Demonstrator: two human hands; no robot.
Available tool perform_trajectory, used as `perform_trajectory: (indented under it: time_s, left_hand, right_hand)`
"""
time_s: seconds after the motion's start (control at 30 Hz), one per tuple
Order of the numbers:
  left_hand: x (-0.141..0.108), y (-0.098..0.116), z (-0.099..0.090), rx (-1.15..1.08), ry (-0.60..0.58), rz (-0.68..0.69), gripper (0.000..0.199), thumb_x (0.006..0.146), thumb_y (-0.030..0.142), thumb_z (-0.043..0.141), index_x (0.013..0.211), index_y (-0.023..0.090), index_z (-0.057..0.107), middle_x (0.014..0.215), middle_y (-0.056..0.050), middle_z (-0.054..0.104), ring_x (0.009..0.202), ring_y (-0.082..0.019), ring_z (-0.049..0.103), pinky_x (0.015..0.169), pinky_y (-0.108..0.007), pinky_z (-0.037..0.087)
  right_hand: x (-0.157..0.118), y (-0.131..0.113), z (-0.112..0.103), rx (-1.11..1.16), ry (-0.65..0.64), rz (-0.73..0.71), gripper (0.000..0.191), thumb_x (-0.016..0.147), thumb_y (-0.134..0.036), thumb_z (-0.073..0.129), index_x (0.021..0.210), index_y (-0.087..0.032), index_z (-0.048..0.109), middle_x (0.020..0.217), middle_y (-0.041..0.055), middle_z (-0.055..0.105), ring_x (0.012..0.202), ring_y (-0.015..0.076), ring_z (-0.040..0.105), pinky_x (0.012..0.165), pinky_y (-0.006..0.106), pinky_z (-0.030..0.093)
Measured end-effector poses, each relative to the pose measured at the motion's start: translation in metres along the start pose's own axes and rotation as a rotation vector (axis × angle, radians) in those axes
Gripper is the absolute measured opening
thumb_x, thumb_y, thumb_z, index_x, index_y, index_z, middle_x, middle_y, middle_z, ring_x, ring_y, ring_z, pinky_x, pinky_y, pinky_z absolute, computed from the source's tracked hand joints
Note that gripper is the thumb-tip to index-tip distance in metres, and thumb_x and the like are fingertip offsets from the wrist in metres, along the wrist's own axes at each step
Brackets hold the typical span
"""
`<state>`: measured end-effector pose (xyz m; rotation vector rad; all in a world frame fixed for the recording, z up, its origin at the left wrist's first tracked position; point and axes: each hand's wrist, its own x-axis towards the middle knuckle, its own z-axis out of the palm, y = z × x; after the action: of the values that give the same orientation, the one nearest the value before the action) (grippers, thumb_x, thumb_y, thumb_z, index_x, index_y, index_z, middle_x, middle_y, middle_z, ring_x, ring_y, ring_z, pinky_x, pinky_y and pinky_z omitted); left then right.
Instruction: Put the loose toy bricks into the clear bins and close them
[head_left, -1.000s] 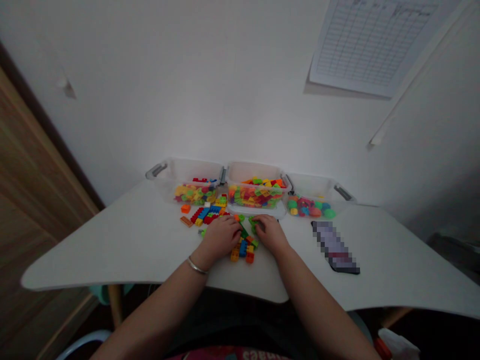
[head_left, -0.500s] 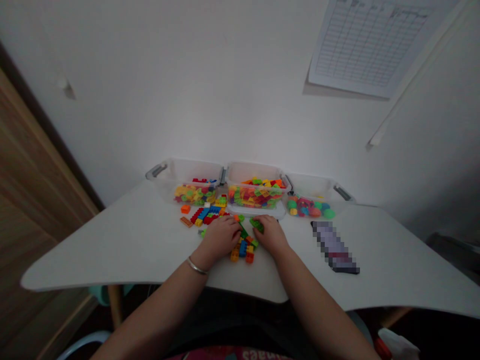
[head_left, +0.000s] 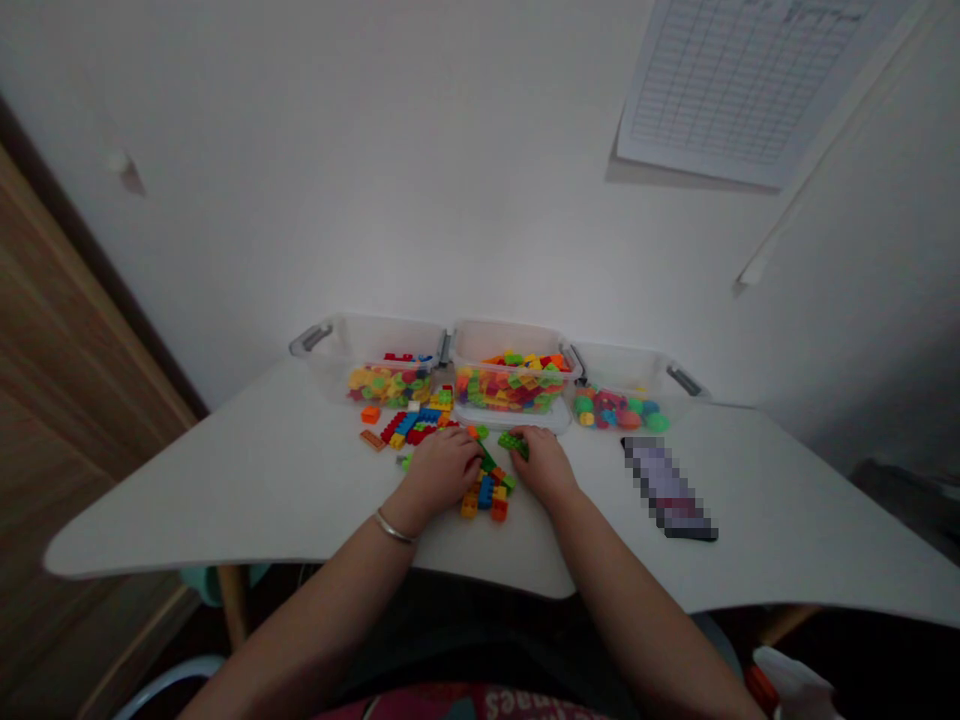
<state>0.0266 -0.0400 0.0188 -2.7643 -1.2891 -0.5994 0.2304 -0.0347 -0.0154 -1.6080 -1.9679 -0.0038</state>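
Both grips at the brick pile.
My right grip holds a green brick; my left grip curls beside loose bricks on the white surface, hold unclear.

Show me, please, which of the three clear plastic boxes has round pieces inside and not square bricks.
The box at the far right is the one: it holds round pieces, while the left box and the middle box hold blocky toy bricks.
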Motion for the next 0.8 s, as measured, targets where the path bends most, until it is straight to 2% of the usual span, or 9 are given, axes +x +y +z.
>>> perform_trajectory:
  time_s: [0.13,0.23,0.4,0.47,0.53,0.67,0.8]
  left_hand:
    - [0.0,-0.001,0.002,-0.021,0.025,0.001,0.019,0.088,0.023,0.054,0.092,0.017,0.072,0.097,-0.01,0.07,0.101,-0.024,0.061,0.094,-0.041,0.049]
    - [0.0,-0.001,0.003,-0.023,0.033,0.007,0.019,0.088,0.023,0.054,0.091,0.018,0.072,0.096,-0.01,0.07,0.1,-0.024,0.061,0.093,-0.04,0.049]
    - [0.0,-0.002,0.003,-0.005,0.023,0.012,0.019,0.088,0.023,0.054,0.092,0.018,0.072,0.095,-0.009,0.07,0.1,-0.024,0.061,0.092,-0.04,0.049]
    - [0.0,-0.002,0.004,-0.002,0.023,0.016,0.019,0.088,0.023,0.054,0.093,0.018,0.072,0.095,-0.009,0.07,0.101,-0.024,0.06,0.094,-0.04,0.048]
    - [0.0,-0.003,0.004,-0.002,0.022,0.016,0.019,0.088,0.023,0.054,0.093,0.018,0.072,0.095,-0.009,0.07,0.1,-0.024,0.061,0.094,-0.04,0.048]
    - [0.0,-0.003,0.004,0.002,0.021,0.016,0.019,0.088,0.022,0.054,0.093,0.018,0.072,0.096,-0.009,0.07,0.101,-0.024,0.061,0.093,-0.04,0.048]
    - [0.001,-0.003,0.004,0.0,0.015,0.015,0.019,0.088,0.023,0.054,0.093,0.019,0.072,0.096,-0.008,0.07,0.1,-0.024,0.061,0.094,-0.04,0.048]
  right_hand:
    - [0.0,-0.001,0.0,0.027,0.027,0.014,0.025,0.079,-0.011,0.057,0.102,-0.018,0.063,0.1,0.0097,0.069,0.096,0.0255,0.061,0.088,0.039,0.049]
    - [0.0,-0.002,-0.001,0.076,0.095,-0.007,0.025,0.077,-0.011,0.055,0.1,-0.02,0.06,0.096,0.0084,0.067,0.092,0.0242,0.06,0.084,0.038,0.05]
    - [0.008,-0.004,-0.014,0.177,0.378,-0.142,0.016,0.08,-0.016,0.05,0.093,-0.021,0.057,0.098,0.0097,0.066,0.097,0.0243,0.059,0.088,0.04,0.049]
    - [0.014,-0.004,-0.024,0.191,0.499,-0.151,0.011,0.083,-0.019,0.05,0.092,-0.022,0.056,0.102,0.0102,0.066,0.099,0.0241,0.059,0.089,0.041,0.048]
    - [0.022,-0.004,-0.035,0.205,0.568,-0.133,0.009,0.084,-0.02,0.049,0.09,-0.023,0.055,0.103,0.0101,0.066,0.101,0.0239,0.059,0.089,0.041,0.048]
    - [0.04,0.001,-0.054,0.248,0.605,-0.103,0.013,0.084,-0.018,0.047,0.086,-0.022,0.059,0.106,0.0107,0.066,0.105,0.0246,0.057,0.092,0.044,0.046]
    - [0.058,0.008,-0.061,0.189,0.632,-0.074,0.021,0.084,-0.014,0.045,0.087,-0.021,0.064,0.109,0.0097,0.065,0.11,0.0235,0.057,0.099,0.045,0.045]
